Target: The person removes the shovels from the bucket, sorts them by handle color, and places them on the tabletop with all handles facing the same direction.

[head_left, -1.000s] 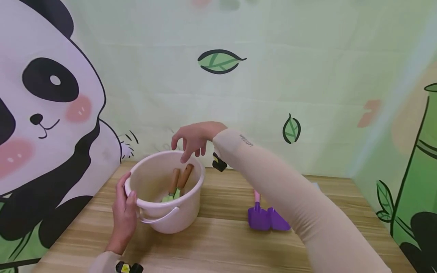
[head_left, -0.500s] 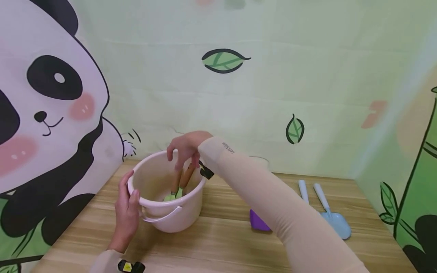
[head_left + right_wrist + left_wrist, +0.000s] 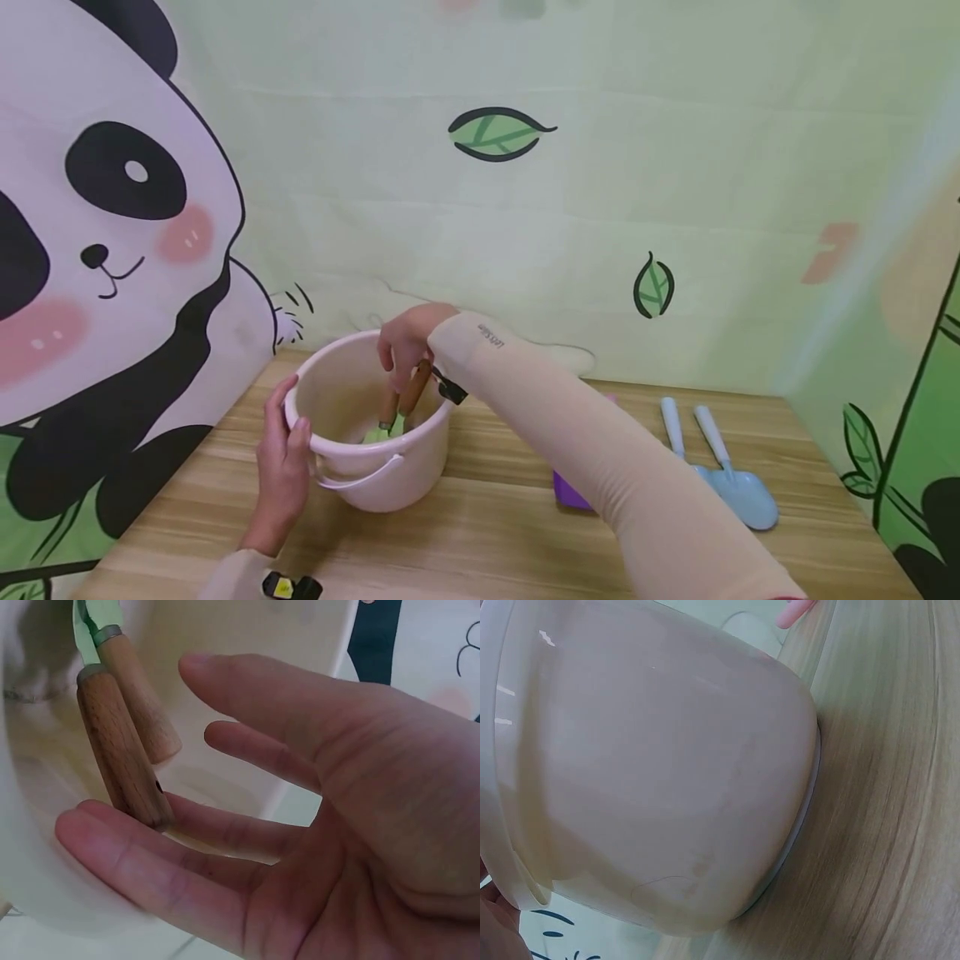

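Observation:
A pale pink-white bucket point(image 3: 420, 479) stands on the wooden table, its handle hanging down the near side. My left hand point(image 3: 283, 467) grips its left rim. Inside lean two small garden tools with wooden handles point(image 3: 415, 388) and light green metal ends; the ends' exact shape is hidden. Over the bucket's opening, my right hand point(image 3: 405, 337) reaches down to the handles. In the right wrist view, the darker handle point(image 3: 116, 750) lies by the fingers, and the lighter handle point(image 3: 142, 697) sits behind it. The thumb point(image 3: 247, 682) stays apart from both.
Two light blue toy shovels point(image 3: 752, 498) lie at the table's right. A purple shovel point(image 3: 572, 492) is mostly covered by the right sleeve point(image 3: 592, 442). Behind the table point(image 3: 480, 533) hangs a green backdrop point(image 3: 360, 167) with a panda and leaves.
My right hand has moved down into the bucket's opening, to the wooden handles. The right sleeve has shifted left, uncovering the blue shovels and covering more of the purple. The left hand keeps its grip.

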{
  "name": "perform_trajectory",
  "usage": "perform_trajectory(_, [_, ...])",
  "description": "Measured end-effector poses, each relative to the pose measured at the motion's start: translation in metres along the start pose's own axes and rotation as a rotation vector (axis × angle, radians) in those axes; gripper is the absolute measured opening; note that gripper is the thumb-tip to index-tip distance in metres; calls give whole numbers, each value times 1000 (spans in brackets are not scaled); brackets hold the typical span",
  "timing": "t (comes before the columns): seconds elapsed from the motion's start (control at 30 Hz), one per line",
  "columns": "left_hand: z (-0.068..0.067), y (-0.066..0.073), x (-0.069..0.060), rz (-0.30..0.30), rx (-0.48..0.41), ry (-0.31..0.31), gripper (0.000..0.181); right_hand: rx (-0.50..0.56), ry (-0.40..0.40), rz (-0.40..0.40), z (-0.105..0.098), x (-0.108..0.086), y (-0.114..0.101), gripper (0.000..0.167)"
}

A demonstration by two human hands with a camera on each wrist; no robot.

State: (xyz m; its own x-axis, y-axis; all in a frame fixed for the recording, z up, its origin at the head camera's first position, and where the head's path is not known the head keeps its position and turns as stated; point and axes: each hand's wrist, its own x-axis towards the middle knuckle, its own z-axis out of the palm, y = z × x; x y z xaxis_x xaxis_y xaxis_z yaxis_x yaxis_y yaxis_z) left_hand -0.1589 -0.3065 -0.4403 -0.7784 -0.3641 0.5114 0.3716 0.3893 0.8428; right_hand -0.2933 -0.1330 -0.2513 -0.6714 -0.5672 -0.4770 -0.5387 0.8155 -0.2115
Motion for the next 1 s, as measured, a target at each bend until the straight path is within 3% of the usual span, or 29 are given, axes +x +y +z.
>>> perform_trajectory(0.27, [1,2,-2,-22,-8,-7,55,13,-4,32,7,3,-2,40])
perform_trajectory(0.53, [1,1,-1,-14,-12,7,56,-55,49,-102,6,2,1,26])
perform_trajectory(0.63, [1,0,0,-12,-8,10,57,-59,54,-109,5,1,2,29])
perform_trajectory(0.8, [0,0,0,-6,0,13,56,23,82,-92,5,3,0,29])
perform_trajectory(1.0, [-1,0,-1,-9,-1,-2,56,134,133,-137,7,3,-2,16])
